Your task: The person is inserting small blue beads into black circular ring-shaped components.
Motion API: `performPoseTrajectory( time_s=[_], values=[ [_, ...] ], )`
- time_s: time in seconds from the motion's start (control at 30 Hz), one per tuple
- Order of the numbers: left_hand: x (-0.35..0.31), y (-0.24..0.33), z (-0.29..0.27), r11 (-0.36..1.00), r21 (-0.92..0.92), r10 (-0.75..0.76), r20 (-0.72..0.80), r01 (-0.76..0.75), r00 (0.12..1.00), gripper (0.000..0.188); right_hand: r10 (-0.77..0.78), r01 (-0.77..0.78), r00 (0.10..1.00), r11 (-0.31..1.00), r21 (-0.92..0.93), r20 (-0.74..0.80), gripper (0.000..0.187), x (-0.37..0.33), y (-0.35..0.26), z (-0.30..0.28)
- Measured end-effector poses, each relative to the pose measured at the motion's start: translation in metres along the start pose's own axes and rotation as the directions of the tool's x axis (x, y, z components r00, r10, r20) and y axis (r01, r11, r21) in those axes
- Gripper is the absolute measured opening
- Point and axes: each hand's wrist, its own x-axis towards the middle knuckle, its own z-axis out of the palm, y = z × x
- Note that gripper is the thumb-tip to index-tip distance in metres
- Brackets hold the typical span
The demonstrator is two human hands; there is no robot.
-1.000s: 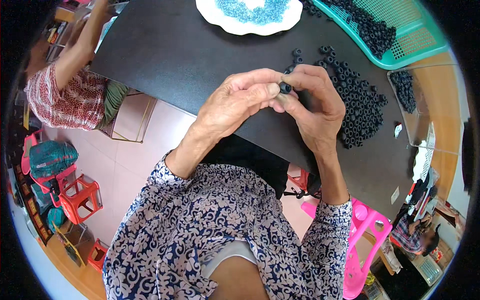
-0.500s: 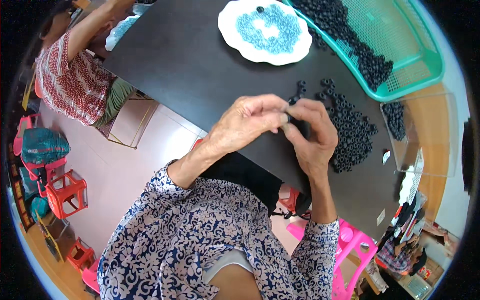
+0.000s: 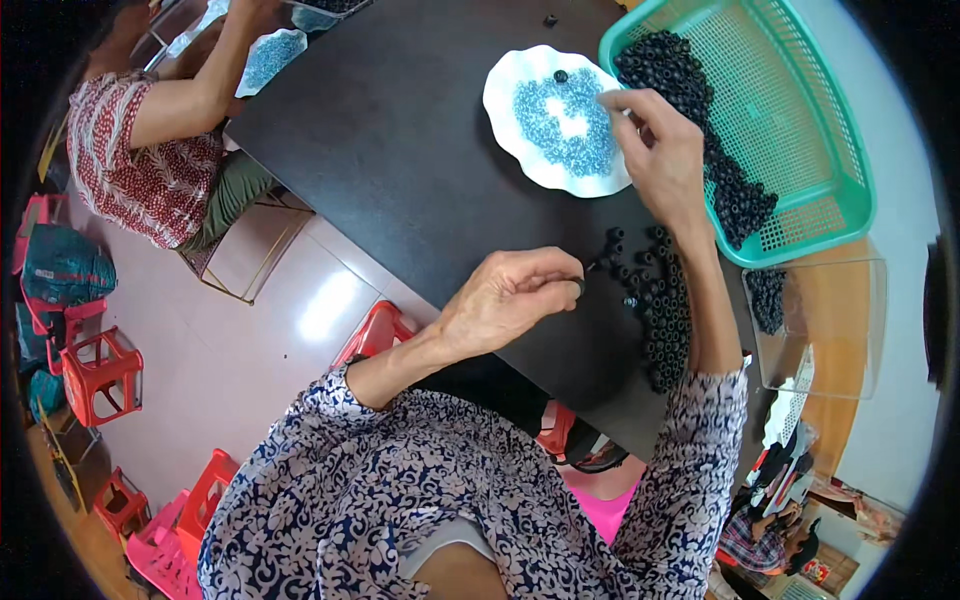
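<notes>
My left hand (image 3: 515, 298) is closed in a pinch over the dark table (image 3: 420, 160), a small black ring-shaped part (image 3: 580, 286) between thumb and forefinger. To its right lies a spread of similar black parts (image 3: 664, 345), partly covered by my right forearm. My right hand (image 3: 662, 155) is at the right edge of a scalloped white plate (image 3: 503, 115), thumb and forefinger pinched; whatever they hold is too small to make out. Small clear-blue pieces (image 3: 540, 128) ring the plate's middle, with one black part (image 3: 560, 76) among them.
A green mesh basket (image 3: 855, 205) with many black parts stands at the right, beside a clear box (image 3: 862, 340) holding some more. Across the table's left corner sits a person in a red patterned shirt (image 3: 150, 160), near another plate (image 3: 270, 60). Red stools (image 3: 105, 375) stand on the floor.
My hands were together over the table. The right hand has moved away to the plate, while the left stays pinched on the black part. The view has shifted slightly.
</notes>
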Motion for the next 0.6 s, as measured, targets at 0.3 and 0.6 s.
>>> performPoseTrajectory(
  time_s=[0.3, 0.6],
  values=[
    [0.003, 0.006, -0.007, 0.994, 0.108, -0.023, 0.065, 0.016, 0.998, 0.017, -0.283, 0.306, 0.941, 0.945, -0.111, 0.187, 0.021, 0.027, 0.032, 0.045],
    [0.001, 0.005, -0.008, 0.981, 0.176, 0.07, 0.08, -0.084, 0.994, 0.018, 0.037, -0.024, 0.986, 0.997, -0.077, 0.163, 0.02, 0.03, 0.025, 0.029]
  ],
)
